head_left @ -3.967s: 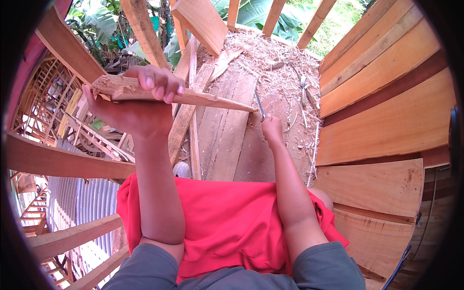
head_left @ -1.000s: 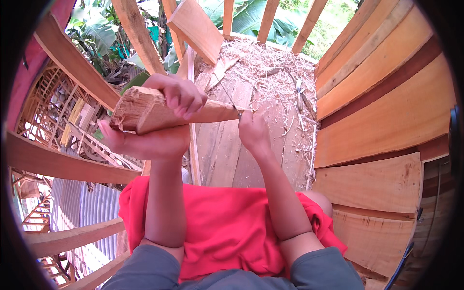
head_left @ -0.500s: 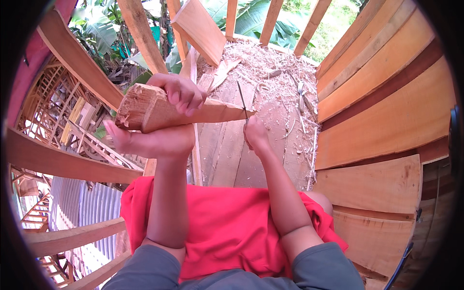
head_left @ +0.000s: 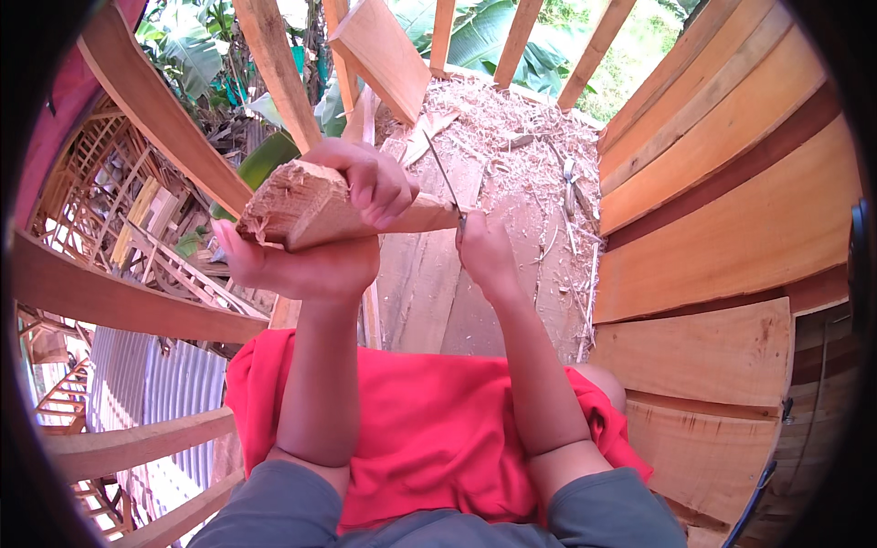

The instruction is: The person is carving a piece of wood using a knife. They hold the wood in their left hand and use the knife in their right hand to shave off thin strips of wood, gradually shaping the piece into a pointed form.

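Note:
A thick wedge of rough wood (head_left: 320, 210) tapers from a splintered end at the left to a narrow tip at the right. My left hand (head_left: 306, 269) supports it from below. Its thumb sticks out at the left, and its fingers curl over the wood's top. By the narrow tip, my right hand (head_left: 484, 247) is closed round the handle of what looks like a long knife (head_left: 443, 173). Its thin dark blade points away and slightly left, crossing the tip. The handle is mostly hidden in my fist.
Curled shavings (head_left: 512, 119) cover the far plank floor (head_left: 438, 283). A short board (head_left: 384, 55) leans by the slatted railing at the far left. Wide planks (head_left: 722, 219) line the right side. Red cloth (head_left: 429, 411) lies over my lap. Corrugated metal sheets (head_left: 174, 393) show beyond the left rails.
The wood's thick end has moved right with my left hand, while its narrow tip has drawn slightly left. The blade has swung to the left, and my right hand has shifted slightly.

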A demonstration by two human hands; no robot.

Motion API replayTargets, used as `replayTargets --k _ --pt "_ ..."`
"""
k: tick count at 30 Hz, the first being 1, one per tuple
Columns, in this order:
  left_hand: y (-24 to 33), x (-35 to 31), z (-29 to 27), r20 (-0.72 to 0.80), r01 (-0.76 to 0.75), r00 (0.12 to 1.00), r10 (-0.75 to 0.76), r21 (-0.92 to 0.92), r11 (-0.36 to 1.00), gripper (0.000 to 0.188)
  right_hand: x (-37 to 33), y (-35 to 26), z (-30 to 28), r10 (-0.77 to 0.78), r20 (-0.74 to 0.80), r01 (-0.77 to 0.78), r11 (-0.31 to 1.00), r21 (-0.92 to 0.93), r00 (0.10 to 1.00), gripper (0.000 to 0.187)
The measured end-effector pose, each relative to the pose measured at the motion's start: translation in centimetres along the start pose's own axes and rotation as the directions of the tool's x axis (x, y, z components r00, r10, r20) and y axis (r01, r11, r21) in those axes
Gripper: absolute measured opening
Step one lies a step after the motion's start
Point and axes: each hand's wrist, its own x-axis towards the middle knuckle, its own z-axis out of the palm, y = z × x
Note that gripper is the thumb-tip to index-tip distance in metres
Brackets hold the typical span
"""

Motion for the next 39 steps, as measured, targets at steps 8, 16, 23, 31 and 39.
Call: replayTargets --k 8,16,23,31,39 --pt "-0.3 -0.2 -1.2 0.124 -0.047 0.991 0.054 -0.057 0.997 0.092 -0.4 0.1 0.1 0.132 0.079 -0.139 0.986 0.094 0.988 0.059" --pt "-0.9 0.4 -0.3 0.242 -0.019 0.970 0.031 -0.051 0.998 0.093 2.3 3.5 -0.2 0.463 0.011 -0.458 0.871 0.176 0.886 0.057" --pt "-0.1 0.6 -0.2 0.222 0.038 0.974 -0.048 0.050 0.998 0.076 2.7 4.6 -0.6 0.218 0.002 -0.217 0.970 0.109 0.976 0.056" --pt "0.5 0.9 -2.4 0.289 0.004 0.957 0.016 -0.071 0.997 0.085 0.7 1.8 0.4 0.094 0.061 -0.099 0.992 0.084 0.994 0.044" --pt "0.9 1.2 -3.4 0.373 -0.025 0.928 0.001 0.060 0.998 0.070 -0.7 -0.6 -0.4 0.231 0.108 -0.233 0.973 -0.001 0.967 0.058"
